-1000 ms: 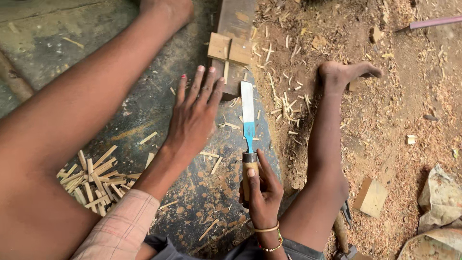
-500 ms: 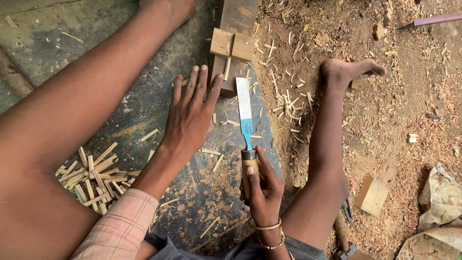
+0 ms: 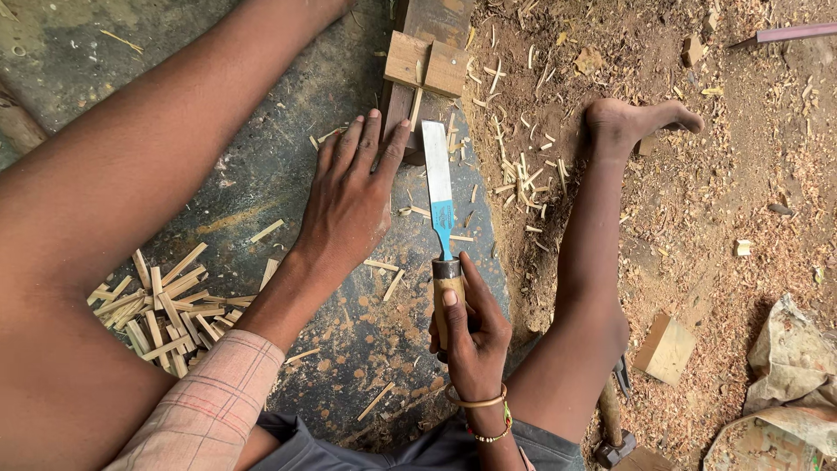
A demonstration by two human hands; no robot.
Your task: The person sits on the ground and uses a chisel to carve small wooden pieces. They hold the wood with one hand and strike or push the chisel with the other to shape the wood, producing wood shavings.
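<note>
A: Work surface?
B: Dark slab (image 3: 261, 174), strewn with chips; a pile of sticks (image 3: 166, 310) lies at its left.
A: Left hand?
B: Left hand (image 3: 349, 205) flat on the slab, fingers spread, tips touching the wood block (image 3: 425, 65). It grips nothing.
A: Right hand?
B: Right hand (image 3: 471, 336) clamped around the chisel (image 3: 440, 218) handle, blade pointing toward the block.
</note>
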